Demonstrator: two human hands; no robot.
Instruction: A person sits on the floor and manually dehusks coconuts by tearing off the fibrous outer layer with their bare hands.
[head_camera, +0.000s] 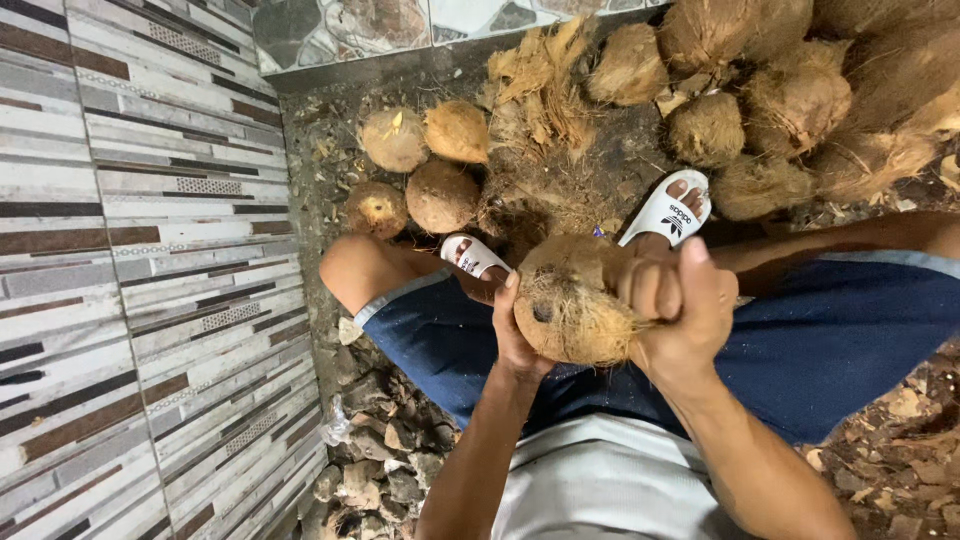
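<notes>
We grip a round brown fibrous coconut (572, 305) above our lap: left hand (512, 335) cupped against its side, right hand (682, 300) fisted on its husk fibres. Four husked brown coconuts (440, 195) sit on the dirt floor (310, 190) beyond our white slide sandals (668, 210), beside torn husk scraps (545, 90) and a heap of unhusked coconuts (790, 90). Striped tiled wall (140, 250) on the left, rubble stones (385, 440) below.

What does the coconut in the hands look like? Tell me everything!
The coconut is round, tan and hairy, with loose husk fibres hanging off it and one dark spot on its near side. It is held up above the person's lap. The left hand cups it from the side, and the right hand is closed in a grip on its fibres.
</notes>
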